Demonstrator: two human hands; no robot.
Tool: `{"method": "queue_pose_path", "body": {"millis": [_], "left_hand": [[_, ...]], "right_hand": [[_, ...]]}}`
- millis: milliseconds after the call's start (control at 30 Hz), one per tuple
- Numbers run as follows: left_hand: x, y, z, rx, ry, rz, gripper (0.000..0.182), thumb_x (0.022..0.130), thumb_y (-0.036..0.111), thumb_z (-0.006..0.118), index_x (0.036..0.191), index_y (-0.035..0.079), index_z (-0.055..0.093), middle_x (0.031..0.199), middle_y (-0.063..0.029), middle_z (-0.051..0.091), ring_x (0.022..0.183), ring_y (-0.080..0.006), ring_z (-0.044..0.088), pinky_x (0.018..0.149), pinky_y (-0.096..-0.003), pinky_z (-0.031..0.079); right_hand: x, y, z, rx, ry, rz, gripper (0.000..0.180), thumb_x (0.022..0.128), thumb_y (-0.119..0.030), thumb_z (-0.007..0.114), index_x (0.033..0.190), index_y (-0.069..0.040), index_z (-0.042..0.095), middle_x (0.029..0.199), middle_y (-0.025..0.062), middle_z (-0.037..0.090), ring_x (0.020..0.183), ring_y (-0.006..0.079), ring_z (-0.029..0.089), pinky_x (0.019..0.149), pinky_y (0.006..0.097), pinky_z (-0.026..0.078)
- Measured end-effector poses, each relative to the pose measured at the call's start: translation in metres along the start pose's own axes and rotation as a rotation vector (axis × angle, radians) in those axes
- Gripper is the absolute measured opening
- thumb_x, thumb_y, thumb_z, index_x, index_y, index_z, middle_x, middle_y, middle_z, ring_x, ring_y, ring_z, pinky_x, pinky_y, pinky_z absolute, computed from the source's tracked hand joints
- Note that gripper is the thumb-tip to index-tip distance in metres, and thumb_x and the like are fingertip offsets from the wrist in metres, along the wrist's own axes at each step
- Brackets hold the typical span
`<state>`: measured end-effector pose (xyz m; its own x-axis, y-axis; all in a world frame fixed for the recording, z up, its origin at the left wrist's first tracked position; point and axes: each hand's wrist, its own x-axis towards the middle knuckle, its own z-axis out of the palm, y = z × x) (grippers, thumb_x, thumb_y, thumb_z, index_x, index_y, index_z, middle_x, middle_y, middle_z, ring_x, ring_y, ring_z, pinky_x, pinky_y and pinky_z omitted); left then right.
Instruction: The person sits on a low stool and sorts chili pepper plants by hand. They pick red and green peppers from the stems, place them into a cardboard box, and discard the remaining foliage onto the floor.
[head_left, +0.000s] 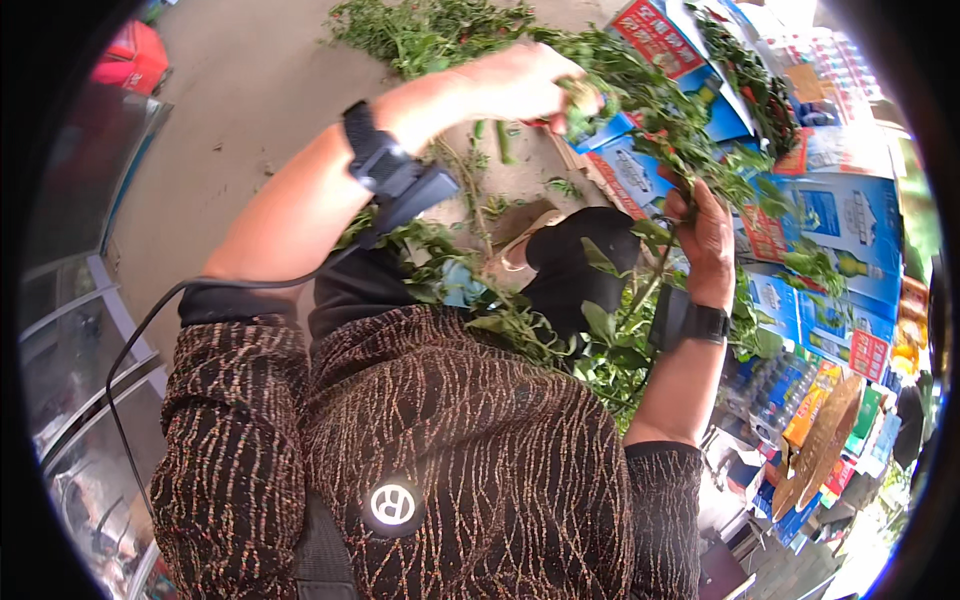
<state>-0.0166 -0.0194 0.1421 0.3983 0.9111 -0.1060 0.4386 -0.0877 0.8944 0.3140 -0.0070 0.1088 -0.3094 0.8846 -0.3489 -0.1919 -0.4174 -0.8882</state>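
My left hand (529, 81) reaches across to the right, its fingers curled around a blurred bunch of green plant matter (589, 105); single pieces cannot be told apart. Lower right, my right hand (703, 232) grips the stem of a leafy pepper plant (667, 142), with leaves above and below the fist. Long green peppers (505, 142) lie on the ground beyond my knees. More leafy stems (517, 319) rest across my lap. A heap of plants with small red peppers (442, 30) lies at the top. Black straps with devices are on both wrists.
Blue printed cartons (840, 225) stand along the right, with wilted plants (750, 90) on them. Packed bottles (784, 386) and boxes are at lower right. A glass-fronted cabinet (82, 300) and a red object (135, 60) stand left. A black cable (124, 360) runs along my left arm.
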Motion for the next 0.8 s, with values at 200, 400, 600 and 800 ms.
{"method": "queue_pose_path", "body": {"millis": [200, 400, 600, 800], "left_hand": [[-0.09, -0.063, -0.054, 0.232, 0.108, -0.114, 0.034, 0.092, 0.01, 0.047, 0.122, 0.008, 0.063, 0.08, -0.0012, 0.064, 0.077, -0.0104, 0.061, 0.062, -0.0303, 0.048], [-0.121, -0.116, -0.004, 0.082, -0.205, -0.477, 0.048, 0.09, 0.016, 0.052, 0.138, 0.021, 0.051, 0.069, -0.0057, 0.059, 0.042, -0.0112, 0.046, 0.045, -0.0268, 0.044], [-0.084, -0.168, 0.129, 0.098, -0.583, -0.381, 0.054, 0.082, 0.006, 0.052, 0.135, 0.015, 0.044, 0.113, -0.0171, 0.064, 0.081, -0.0253, 0.06, 0.068, -0.0344, 0.05], [-0.065, -0.144, 0.167, 0.238, -0.372, -0.194, 0.026, 0.079, 0.01, 0.059, 0.103, 0.001, 0.066, 0.101, -0.0199, 0.067, 0.09, -0.0319, 0.066, 0.078, -0.0417, 0.053]], "right_hand": [[-0.002, 0.02, -0.026, 0.101, -0.058, -0.099, 0.038, 0.09, -0.022, 0.062, 0.12, 0.001, 0.056, 0.099, 0.0124, 0.063, 0.061, 0.0109, 0.039, 0.057, 0.0268, 0.034], [-0.004, 0.029, -0.044, 0.097, -0.05, -0.085, 0.048, 0.09, -0.028, 0.062, 0.126, 0.002, 0.053, 0.117, 0.0196, 0.061, 0.063, 0.011, 0.04, 0.06, 0.027, 0.034], [-0.02, 0.019, -0.01, -0.027, 0.309, -0.035, 0.033, 0.089, -0.02, 0.065, 0.115, -0.001, 0.059, 0.099, 0.0084, 0.064, 0.08, 0.0176, 0.063, 0.052, 0.0262, 0.045], [-0.05, 0.0, 0.026, -0.219, 0.33, 0.072, 0.035, 0.087, -0.035, 0.068, 0.089, 0.0, 0.067, 0.074, 0.0044, 0.065, 0.044, 0.0056, 0.04, 0.041, 0.0215, 0.031]]}}
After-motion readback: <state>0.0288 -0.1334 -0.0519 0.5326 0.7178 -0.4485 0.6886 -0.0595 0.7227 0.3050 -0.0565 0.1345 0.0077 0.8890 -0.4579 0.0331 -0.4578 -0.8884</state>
